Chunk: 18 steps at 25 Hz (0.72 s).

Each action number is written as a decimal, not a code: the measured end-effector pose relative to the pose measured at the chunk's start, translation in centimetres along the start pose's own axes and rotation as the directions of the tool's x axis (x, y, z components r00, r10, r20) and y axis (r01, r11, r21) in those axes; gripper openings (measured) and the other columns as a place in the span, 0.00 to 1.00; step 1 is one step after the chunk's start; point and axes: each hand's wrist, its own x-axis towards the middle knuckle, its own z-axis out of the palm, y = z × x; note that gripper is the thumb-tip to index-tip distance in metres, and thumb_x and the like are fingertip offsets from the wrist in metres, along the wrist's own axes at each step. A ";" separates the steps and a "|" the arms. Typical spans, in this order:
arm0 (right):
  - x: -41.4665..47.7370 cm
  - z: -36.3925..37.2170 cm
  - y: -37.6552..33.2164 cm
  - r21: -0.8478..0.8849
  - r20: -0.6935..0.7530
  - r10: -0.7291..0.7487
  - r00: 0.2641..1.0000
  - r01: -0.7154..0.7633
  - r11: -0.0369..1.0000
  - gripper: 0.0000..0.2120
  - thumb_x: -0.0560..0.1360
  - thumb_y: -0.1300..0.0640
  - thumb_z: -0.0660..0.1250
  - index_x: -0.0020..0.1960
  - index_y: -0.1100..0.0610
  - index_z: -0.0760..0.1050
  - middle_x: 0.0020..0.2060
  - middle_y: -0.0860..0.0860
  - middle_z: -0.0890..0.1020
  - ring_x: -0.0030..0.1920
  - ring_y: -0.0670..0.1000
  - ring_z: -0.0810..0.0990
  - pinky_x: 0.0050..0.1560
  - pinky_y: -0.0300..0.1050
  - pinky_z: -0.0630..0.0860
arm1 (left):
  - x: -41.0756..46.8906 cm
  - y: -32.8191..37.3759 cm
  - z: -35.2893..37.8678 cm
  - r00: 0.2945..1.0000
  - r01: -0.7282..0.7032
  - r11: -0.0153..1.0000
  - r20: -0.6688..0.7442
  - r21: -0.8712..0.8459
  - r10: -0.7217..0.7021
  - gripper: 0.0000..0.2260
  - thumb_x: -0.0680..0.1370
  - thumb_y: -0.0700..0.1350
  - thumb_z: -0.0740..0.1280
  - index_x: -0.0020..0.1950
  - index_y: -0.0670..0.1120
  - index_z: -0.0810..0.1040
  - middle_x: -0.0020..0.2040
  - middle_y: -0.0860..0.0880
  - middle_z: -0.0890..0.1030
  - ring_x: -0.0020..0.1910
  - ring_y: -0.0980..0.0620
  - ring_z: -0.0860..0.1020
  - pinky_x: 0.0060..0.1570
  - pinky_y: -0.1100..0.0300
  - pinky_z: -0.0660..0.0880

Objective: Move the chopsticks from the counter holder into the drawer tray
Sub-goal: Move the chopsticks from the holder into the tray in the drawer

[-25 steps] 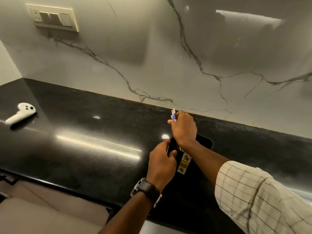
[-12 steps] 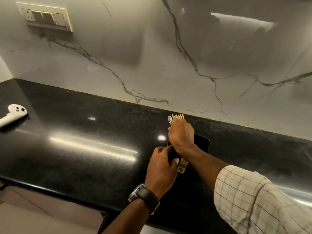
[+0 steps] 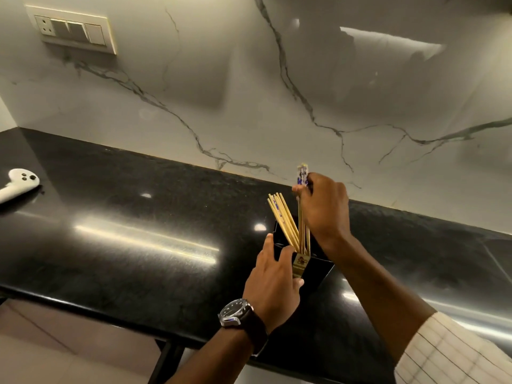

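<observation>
On the black granite counter [image 3: 116,239] stands a black chopstick holder [image 3: 318,266], the left hand [image 3: 273,284] wrapped around its near side, while just above it the right hand [image 3: 324,209] pinches a few upright chopsticks [image 3: 302,217] beside the leaning wooden bundle [image 3: 282,217] in the holder.

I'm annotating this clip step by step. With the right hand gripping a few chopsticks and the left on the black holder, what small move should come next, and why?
Probably keep lifting the right hand straight up. Its gripped chopsticks have their lower ends inside the black holder, so they are not yet free. The left hand steadies the holder, and a loose bundle leans inside.
</observation>
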 end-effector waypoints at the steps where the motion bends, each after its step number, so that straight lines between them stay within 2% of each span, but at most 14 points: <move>1: -0.1 -1.7 -0.4 0.059 -0.035 -0.003 0.999 0.005 0.998 0.06 0.80 0.56 0.68 0.52 0.57 0.81 0.39 0.49 0.85 0.35 0.47 0.85 0.38 0.46 0.84 | -0.3 0.2 0.2 1.000 0.017 1.000 -0.006 -0.008 -0.017 0.30 0.79 0.53 0.67 0.77 0.55 0.58 0.83 0.43 0.47 0.80 0.44 0.55 0.70 0.52 0.68; 3: -0.5 -5.2 -0.9 0.194 -0.123 0.037 0.992 -0.013 0.981 0.07 0.79 0.55 0.70 0.54 0.57 0.81 0.40 0.46 0.84 0.37 0.43 0.84 0.39 0.37 0.83 | -1.0 1.1 0.1 0.996 0.018 0.997 -0.084 -0.080 -0.025 0.31 0.79 0.56 0.65 0.79 0.55 0.56 0.83 0.45 0.49 0.81 0.46 0.51 0.74 0.52 0.63; 4: -0.7 -7.0 -1.0 0.295 -0.168 0.091 0.982 -0.038 0.955 0.07 0.78 0.54 0.71 0.54 0.56 0.81 0.41 0.46 0.85 0.38 0.42 0.85 0.40 0.36 0.83 | -1.3 1.7 -0.2 0.988 -0.017 0.990 -0.152 -0.141 -0.004 0.31 0.79 0.59 0.64 0.79 0.55 0.56 0.82 0.47 0.52 0.81 0.49 0.51 0.74 0.54 0.62; 6: -1.8 -10.1 -1.0 0.566 -0.198 0.257 0.946 -0.104 0.818 0.05 0.76 0.55 0.73 0.50 0.54 0.83 0.40 0.49 0.88 0.40 0.46 0.88 0.44 0.43 0.85 | -1.8 2.9 -1.2 0.968 -0.111 0.944 -0.249 -0.311 0.032 0.30 0.78 0.62 0.62 0.78 0.53 0.62 0.78 0.50 0.63 0.78 0.54 0.62 0.72 0.58 0.68; 8: -4.2 -12.4 -0.5 0.764 -0.131 0.397 0.908 -0.163 0.624 0.02 0.76 0.58 0.74 0.48 0.55 0.83 0.40 0.52 0.89 0.42 0.51 0.89 0.45 0.46 0.85 | -2.8 3.7 -2.4 0.956 -0.197 0.854 -0.286 -0.481 0.060 0.23 0.79 0.59 0.62 0.71 0.50 0.72 0.63 0.53 0.78 0.61 0.56 0.79 0.58 0.59 0.78; 10: -7.6 -13.6 0.8 0.888 -0.018 0.483 0.875 -0.208 0.410 0.02 0.77 0.61 0.72 0.49 0.60 0.82 0.41 0.56 0.89 0.44 0.54 0.90 0.43 0.44 0.85 | -4.6 4.2 -3.8 0.954 -0.217 0.777 -0.297 -0.591 0.040 0.11 0.79 0.51 0.66 0.58 0.49 0.80 0.44 0.51 0.84 0.40 0.56 0.83 0.40 0.62 0.79; 11: -9.6 -13.7 1.7 0.924 0.049 0.519 0.854 -0.236 0.301 0.03 0.77 0.63 0.71 0.50 0.62 0.82 0.42 0.57 0.88 0.45 0.56 0.89 0.43 0.44 0.85 | -5.8 4.3 -4.3 0.967 -0.174 0.725 -0.254 -0.666 -0.002 0.08 0.78 0.48 0.67 0.54 0.48 0.82 0.40 0.48 0.84 0.34 0.54 0.82 0.35 0.62 0.79; 12: -11.7 -13.5 2.7 0.942 0.120 0.548 0.828 -0.269 0.201 0.04 0.77 0.65 0.70 0.51 0.63 0.81 0.43 0.59 0.88 0.46 0.58 0.89 0.44 0.46 0.85 | -7.0 4.1 -4.6 0.983 -0.098 0.661 -0.177 -0.744 -0.053 0.07 0.77 0.46 0.68 0.52 0.46 0.83 0.39 0.45 0.85 0.32 0.51 0.82 0.33 0.59 0.79; 14: -16.4 -11.9 4.7 0.934 0.272 0.598 0.754 -0.357 0.026 0.07 0.74 0.67 0.69 0.53 0.64 0.79 0.44 0.61 0.87 0.46 0.59 0.89 0.45 0.51 0.86 | -9.6 2.7 -4.6 0.984 0.089 0.494 0.000 -0.865 -0.176 0.10 0.74 0.43 0.68 0.53 0.41 0.83 0.43 0.41 0.87 0.38 0.44 0.86 0.37 0.55 0.83; 16: -21.2 -9.4 6.3 0.887 0.412 0.657 0.632 -0.444 -0.128 0.13 0.72 0.67 0.69 0.56 0.66 0.77 0.46 0.63 0.87 0.46 0.61 0.89 0.47 0.55 0.86 | -11.9 0.8 -3.4 0.930 0.251 0.291 0.146 -0.923 -0.339 0.11 0.75 0.40 0.68 0.55 0.38 0.82 0.47 0.38 0.87 0.46 0.40 0.87 0.43 0.53 0.85; 18: -25.6 -7.1 7.6 0.835 0.514 0.700 0.496 -0.477 -0.275 0.12 0.76 0.69 0.67 0.59 0.67 0.75 0.47 0.65 0.87 0.48 0.63 0.88 0.47 0.57 0.86 | -14.0 -0.5 -1.1 0.811 0.360 0.092 0.263 -0.928 -0.523 0.06 0.77 0.37 0.66 0.53 0.37 0.79 0.48 0.36 0.86 0.49 0.39 0.86 0.43 0.52 0.85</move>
